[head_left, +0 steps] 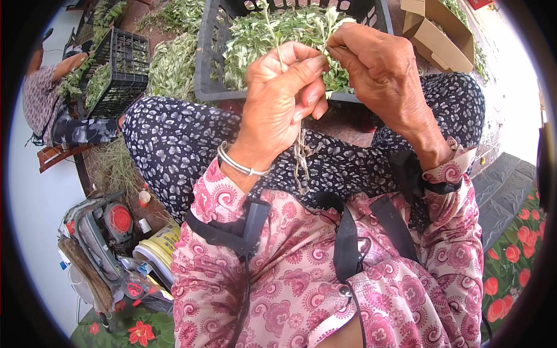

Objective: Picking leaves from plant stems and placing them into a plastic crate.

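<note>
Pale green sprigs [332,22] rose from between the fingers, and we saw both hands at work on them over the near side of a black plastic crate [212,87]. The left hand [281,95] was clamped on a slender stem, thumb pressed toward the index finger, while the right hand [383,61] pinched a leafy top just beside it, the fingertips of the two nearly meeting. Below the left hand, stringy strands [301,156] hung in front of the dark patterned trousers [180,151]; whether they belonged to the same stems we could not tell. We judged that a hard tug from the right could snap the tender top or strip its leaves, since the stem looked thin. If the left thumb slackened, we thought, the sprigs could slide out and drop among the loose leaves [249,52] in the crate, where they would be hard to pick out. The dangling strands could also snag on the bracelet [249,171] or the black strap [223,235] if the left hand drew back toward the body, and a sudden catch could pull the hold apart.
</note>
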`<state>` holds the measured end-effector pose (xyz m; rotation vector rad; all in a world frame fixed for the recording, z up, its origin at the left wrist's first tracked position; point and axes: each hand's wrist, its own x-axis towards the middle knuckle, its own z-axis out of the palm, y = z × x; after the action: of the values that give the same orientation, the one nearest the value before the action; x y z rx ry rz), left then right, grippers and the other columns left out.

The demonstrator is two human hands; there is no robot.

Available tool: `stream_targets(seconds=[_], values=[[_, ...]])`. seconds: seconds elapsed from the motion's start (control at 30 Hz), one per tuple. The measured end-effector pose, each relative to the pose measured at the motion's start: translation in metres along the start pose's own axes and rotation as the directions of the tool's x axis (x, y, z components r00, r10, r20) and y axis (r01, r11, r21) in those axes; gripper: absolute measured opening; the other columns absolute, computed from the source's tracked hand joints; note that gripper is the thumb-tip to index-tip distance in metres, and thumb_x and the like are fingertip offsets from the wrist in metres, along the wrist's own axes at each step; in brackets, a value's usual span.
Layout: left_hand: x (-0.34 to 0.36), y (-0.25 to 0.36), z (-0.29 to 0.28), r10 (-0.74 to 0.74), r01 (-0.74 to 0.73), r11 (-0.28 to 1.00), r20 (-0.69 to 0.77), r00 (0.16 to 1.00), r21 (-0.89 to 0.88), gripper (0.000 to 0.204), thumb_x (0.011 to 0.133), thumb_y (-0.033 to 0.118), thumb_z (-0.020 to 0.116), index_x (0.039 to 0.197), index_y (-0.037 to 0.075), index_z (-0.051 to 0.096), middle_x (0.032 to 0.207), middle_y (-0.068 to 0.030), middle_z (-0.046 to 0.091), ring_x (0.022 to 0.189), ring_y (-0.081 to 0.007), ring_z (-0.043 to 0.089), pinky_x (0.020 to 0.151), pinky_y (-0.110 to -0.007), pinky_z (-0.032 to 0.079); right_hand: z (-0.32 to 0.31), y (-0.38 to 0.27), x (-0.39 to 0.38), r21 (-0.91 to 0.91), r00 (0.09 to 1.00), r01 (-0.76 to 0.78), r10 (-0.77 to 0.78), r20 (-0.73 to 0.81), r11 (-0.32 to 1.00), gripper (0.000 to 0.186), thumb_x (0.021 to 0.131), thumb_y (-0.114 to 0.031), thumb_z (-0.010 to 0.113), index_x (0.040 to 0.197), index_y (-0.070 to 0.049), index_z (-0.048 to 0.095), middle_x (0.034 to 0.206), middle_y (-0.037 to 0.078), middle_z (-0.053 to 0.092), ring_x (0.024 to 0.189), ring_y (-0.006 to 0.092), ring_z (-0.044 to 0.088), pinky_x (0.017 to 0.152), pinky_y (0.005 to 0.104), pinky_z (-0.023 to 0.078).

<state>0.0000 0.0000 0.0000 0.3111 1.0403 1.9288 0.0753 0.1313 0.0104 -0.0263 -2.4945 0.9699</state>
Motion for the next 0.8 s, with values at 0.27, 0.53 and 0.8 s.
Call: stream_targets(seconds=[0.27, 0.53, 0.8], values=[[0.000, -0.003, 0.000, -0.019, 0.020, 0.999, -0.007, 1.000, 0.039, 0.010, 0.084, 0.006, 0.048, 0.084, -0.002, 0.053, 0.048, 0.0001, 0.040, 0.033, -0.0048, 0.028, 0.040, -0.023, 0.034, 0.006, -0.002, 0.005, -0.263, 0.978, 0.165, -0.191, -0.078, 0.951, 0.013, 0.061, 0.005, 0.050, 0.072, 0.000, 0.044, 0.062, 0.016, 0.047, 0.061, 0.0345, 0.051, 0.051, 0.0382, 0.040], [-0.002, 0.001, -0.006, 0.006, -0.005, 1.000, -0.014, 1.000, 0.017, 0.010, 0.084, 0.006, 0.048, 0.085, -0.003, 0.052, 0.048, 0.0008, 0.039, 0.033, -0.0049, 0.029, 0.040, -0.023, 0.034, 0.002, 0.004, 0.004, 0.004, 0.990, 0.141, -0.141, -0.003, 0.990, 0.011, 0.064, 0.003, 0.051, 0.073, 0.000, 0.047, 0.064, 0.015, 0.048, 0.061, 0.0323, 0.052, 0.052, 0.0367, 0.042], [-0.003, 0.002, -0.004, 0.041, -0.045, 0.997, 0.058, 0.997, 0.062, 0.010, 0.083, 0.005, 0.050, 0.082, -0.004, 0.053, 0.049, 0.0010, 0.041, 0.033, -0.0042, 0.028, 0.039, -0.022, 0.034, -0.014, 0.040, 0.005, -0.461, 0.988, 0.033, -0.100, -0.121, 0.887, 0.009, 0.066, -0.001, 0.052, 0.073, 0.000, 0.047, 0.064, 0.014, 0.052, 0.057, 0.0275, 0.053, 0.052, 0.0358, 0.042]])
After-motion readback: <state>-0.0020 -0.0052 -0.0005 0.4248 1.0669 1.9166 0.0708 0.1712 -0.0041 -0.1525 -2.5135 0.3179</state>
